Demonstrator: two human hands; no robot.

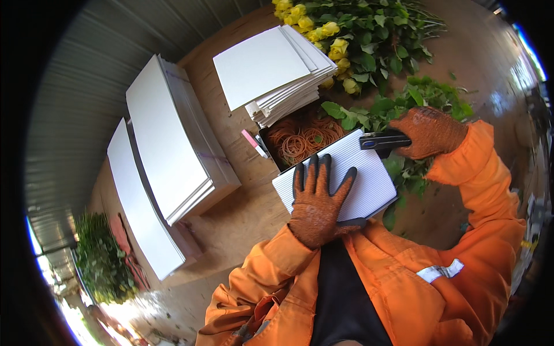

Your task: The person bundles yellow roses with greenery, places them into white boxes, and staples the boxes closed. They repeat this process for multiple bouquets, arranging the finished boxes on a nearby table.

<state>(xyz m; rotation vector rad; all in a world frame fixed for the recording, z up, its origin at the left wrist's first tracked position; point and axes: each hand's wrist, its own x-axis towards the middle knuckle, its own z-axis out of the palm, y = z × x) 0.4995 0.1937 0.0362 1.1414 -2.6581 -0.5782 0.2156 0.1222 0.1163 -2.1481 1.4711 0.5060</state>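
My left hand (318, 203), in an orange and black work glove, lies flat with spread fingers on a white corrugated cardboard sheet (368, 186). The sheet's ridges face up, and its lower edge is close against my body. In my gloved right hand (430, 132) is a black stapler (383, 140), its front end at the upper right corner of the sheet. Whether its jaws touch the sheet I cannot tell. Just beyond the sheet is a dark open box (272, 158) full of orange rubber bands (298, 138).
A stack of white cardboard sheets (264, 65) stands behind the box, by yellow roses (339, 47) and cut stems. Two more white stacks (160, 142) (138, 203) are at left on the wooden table (242, 216). Loose leaves (389, 106) lie near my right hand. A pink-and-white marker (253, 142) is beside the box.
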